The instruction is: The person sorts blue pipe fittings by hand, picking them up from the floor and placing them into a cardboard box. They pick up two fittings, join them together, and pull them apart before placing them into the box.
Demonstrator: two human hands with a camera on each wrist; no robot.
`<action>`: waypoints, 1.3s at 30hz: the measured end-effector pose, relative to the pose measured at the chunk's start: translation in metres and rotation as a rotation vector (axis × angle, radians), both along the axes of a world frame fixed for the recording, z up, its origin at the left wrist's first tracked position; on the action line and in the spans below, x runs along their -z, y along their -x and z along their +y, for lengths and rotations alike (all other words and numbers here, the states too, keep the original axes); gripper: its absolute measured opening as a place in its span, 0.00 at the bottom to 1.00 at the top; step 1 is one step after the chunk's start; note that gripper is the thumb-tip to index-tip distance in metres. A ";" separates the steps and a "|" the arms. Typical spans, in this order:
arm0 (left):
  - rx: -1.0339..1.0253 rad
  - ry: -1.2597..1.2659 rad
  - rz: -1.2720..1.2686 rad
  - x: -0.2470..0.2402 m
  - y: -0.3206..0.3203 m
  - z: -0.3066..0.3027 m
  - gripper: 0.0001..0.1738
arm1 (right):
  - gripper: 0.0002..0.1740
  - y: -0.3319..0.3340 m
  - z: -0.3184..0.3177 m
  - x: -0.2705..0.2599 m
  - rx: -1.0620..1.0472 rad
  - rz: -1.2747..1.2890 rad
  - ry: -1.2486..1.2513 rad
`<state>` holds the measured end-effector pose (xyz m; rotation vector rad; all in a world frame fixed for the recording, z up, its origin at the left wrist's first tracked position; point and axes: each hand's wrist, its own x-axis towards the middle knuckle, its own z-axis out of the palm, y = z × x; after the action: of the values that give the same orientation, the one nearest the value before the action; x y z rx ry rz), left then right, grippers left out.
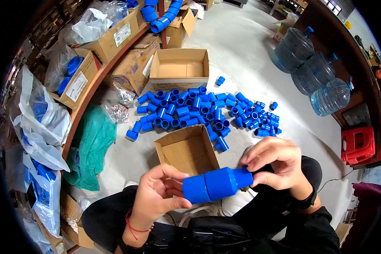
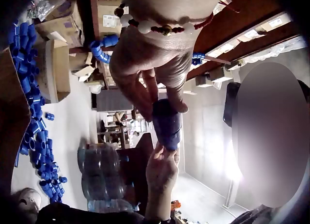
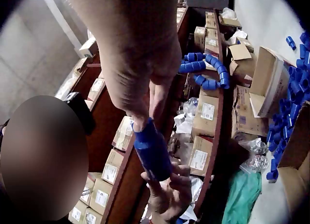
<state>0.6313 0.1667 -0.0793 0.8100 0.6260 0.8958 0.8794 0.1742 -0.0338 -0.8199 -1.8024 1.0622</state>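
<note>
Between my two hands is a blue plastic pipe fitting (image 1: 211, 185), held nearly level above my lap. It has a wide body with a seam around it and steps down to a narrow neck on the right. My left hand (image 1: 158, 190) grips the wide end between thumb and fingers. On the narrow neck, the thumb and fingers of my right hand (image 1: 277, 163) pinch the end. The left wrist view also shows the fitting (image 2: 167, 124) between both hands. Just beyond it stands an open cardboard box (image 1: 186, 148) with bare inner walls.
A heap of smaller blue pipe fittings (image 1: 182, 110) spreads over the floor. Behind it stands another open carton (image 1: 180, 67). Shelves with boxes (image 1: 114, 36) and plastic bags (image 1: 42, 114) line the left. Large water bottles (image 1: 313, 74) and a red jug (image 1: 357, 145) stand at the right.
</note>
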 end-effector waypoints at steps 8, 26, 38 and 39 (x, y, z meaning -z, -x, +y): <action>-0.006 -0.039 -0.024 0.000 0.000 -0.001 0.24 | 0.10 -0.001 0.002 -0.007 -0.096 -0.045 0.006; 0.003 0.310 0.026 0.011 -0.007 0.001 0.21 | 0.15 0.003 -0.001 0.012 0.089 -0.065 0.164; 0.147 0.252 0.027 0.007 -0.002 0.003 0.23 | 0.50 0.005 0.001 0.019 -0.280 -0.084 0.393; 0.165 0.224 0.035 0.008 -0.003 0.003 0.22 | 0.52 0.007 -0.001 0.021 -0.313 -0.092 0.404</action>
<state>0.6340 0.1693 -0.0870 0.6660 0.6667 0.6498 0.8728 0.1733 -0.0545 -0.8476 -1.8596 1.6536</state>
